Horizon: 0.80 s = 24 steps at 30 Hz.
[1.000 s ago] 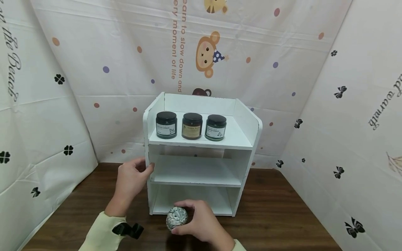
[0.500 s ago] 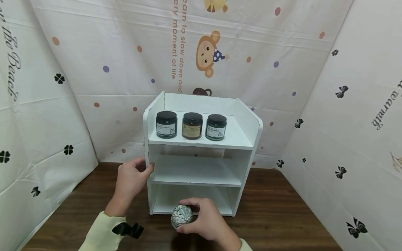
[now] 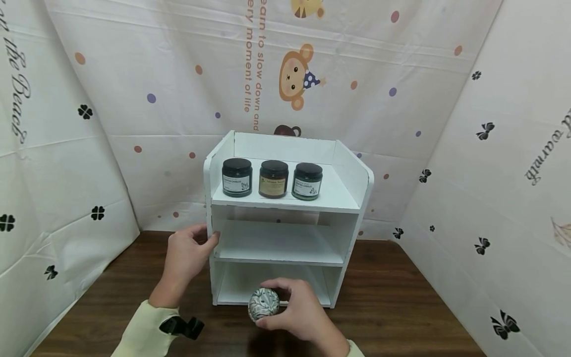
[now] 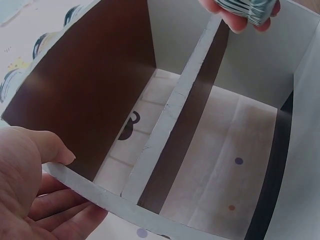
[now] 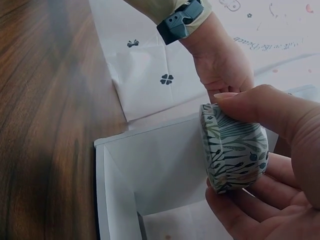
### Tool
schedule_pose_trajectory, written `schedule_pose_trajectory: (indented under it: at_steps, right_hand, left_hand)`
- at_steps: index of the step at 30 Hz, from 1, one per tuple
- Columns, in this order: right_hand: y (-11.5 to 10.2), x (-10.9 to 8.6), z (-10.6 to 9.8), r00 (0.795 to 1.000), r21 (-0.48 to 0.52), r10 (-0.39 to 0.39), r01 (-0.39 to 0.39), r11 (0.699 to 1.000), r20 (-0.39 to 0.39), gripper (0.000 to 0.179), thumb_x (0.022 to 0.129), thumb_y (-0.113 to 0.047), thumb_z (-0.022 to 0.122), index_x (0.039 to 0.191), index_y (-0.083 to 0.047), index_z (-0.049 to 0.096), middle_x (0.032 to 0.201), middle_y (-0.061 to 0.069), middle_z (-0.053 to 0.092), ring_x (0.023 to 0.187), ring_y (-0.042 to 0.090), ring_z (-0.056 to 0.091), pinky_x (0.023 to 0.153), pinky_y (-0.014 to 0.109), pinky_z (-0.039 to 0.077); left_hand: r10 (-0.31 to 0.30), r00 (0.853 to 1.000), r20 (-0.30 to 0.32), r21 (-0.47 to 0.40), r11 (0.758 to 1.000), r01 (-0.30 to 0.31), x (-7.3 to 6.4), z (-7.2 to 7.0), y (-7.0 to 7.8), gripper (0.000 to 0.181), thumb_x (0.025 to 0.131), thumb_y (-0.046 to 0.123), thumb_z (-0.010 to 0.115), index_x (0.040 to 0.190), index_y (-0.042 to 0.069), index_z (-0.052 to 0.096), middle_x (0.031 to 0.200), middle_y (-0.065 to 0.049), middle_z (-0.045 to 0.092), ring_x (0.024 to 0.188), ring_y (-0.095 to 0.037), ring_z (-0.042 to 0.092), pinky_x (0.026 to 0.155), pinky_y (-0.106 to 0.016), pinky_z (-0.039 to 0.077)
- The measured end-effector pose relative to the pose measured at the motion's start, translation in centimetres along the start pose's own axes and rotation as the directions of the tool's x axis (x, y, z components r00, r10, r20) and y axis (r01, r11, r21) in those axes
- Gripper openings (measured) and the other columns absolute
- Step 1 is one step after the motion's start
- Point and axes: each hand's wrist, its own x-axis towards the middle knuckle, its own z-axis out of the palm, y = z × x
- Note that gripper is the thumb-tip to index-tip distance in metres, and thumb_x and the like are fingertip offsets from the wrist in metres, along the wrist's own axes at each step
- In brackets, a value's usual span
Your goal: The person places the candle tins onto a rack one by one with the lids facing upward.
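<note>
A small white shelf unit (image 3: 276,261) stands on the table, open at the front. My left hand (image 3: 189,250) grips its left side panel; the left wrist view shows the thumb (image 4: 59,150) inside and the other fingers outside. My right hand (image 3: 301,310) holds a round tin (image 3: 263,304) printed with leaves, in front of the lowest compartment. In the right wrist view the tin (image 5: 235,150) is tilted on its side between thumb and fingers. On the top shelf three dark-lidded candle jars stand in a row: left (image 3: 237,177), middle (image 3: 273,179) and right (image 3: 307,181).
The brown wooden table (image 3: 401,297) extends on both sides of the shelf unit. Printed white cloth (image 3: 169,74) hangs behind it and along both sides. A black camera strap (image 3: 180,327) sits on my left wrist.
My right hand has carried the tin a little to the right and slightly up, in front of the lowest compartment. My left hand and the shelf unit have stayed put.
</note>
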Motion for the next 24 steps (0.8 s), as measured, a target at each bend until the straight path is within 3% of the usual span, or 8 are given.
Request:
schedule_pose_trajectory:
  at_steps: [7,24]
  right_hand:
    - [-0.29,-0.06,-0.13,1.0,0.017,-0.02,0.02,1.0,-0.013,0.052,0.067,-0.02,0.095,0.115,-0.02,0.074,0.104,-0.003,0.077,0.092,0.005,0.073,0.079,0.022,0.057]
    - [-0.56,-0.05,-0.21,0.997,0.195,-0.014,0.029,0.98,-0.078,0.052,0.068,-0.009,0.093,0.114,-0.012,0.07,0.109,0.009,0.076,0.097,0.013,0.074,0.084,0.025,0.059]
  left_hand:
    - [0.004,1.0,0.01,-0.005,1.0,-0.004,-0.11,-0.19,0.26,0.033,0.094,0.025,0.072,0.118,0.003,0.075,0.106,-0.02,0.077,0.094,-0.031,0.074,0.083,-0.05,0.061]
    - [0.015,1.0,0.004,0.008,1.0,-0.015,-0.09,-0.17,0.3,0.033,0.094,0.025,0.071,0.118,0.002,0.075,0.104,-0.019,0.077,0.094,-0.031,0.074,0.083,-0.049,0.061]
